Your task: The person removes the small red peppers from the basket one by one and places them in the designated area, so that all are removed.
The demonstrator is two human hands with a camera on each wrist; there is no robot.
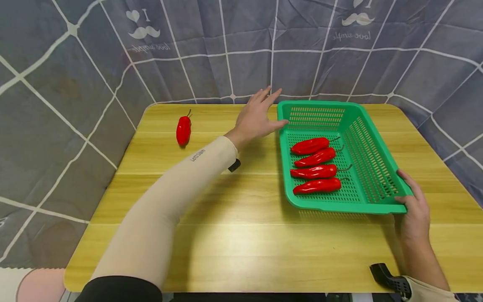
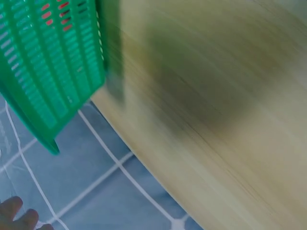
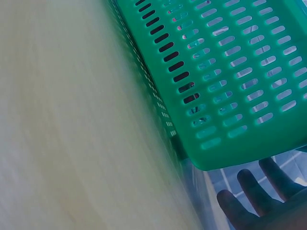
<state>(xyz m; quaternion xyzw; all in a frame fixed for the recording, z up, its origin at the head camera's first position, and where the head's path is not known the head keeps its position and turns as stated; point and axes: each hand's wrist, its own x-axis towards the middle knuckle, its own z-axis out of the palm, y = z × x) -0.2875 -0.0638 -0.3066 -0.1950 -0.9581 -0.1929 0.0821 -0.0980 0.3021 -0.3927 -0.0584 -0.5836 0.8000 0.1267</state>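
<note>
A green plastic basket (image 1: 383, 157) with slotted walls stands on the right half of the table. Several red chili peppers (image 1: 318, 171) lie side by side on its left floor, stems pointing right. My left hand (image 1: 256, 115) is spread at the basket's back left corner, thumb tip right at the rim and palm empty. At the front right corner, my right hand (image 1: 414, 205) touches the rim with thumb and forefinger. Three straight, separated fingers (image 3: 256, 194) show beside the basket in the right wrist view. Another red chili pepper (image 1: 183, 131) lies alone at the back left of the table.
The wooden table (image 1: 241, 251) has rounded back corners. A grey cloth with white grid lines (image 1: 249, 33) hangs behind it and along both sides. My left forearm in a beige sleeve (image 1: 166, 209) reaches across the table's left half.
</note>
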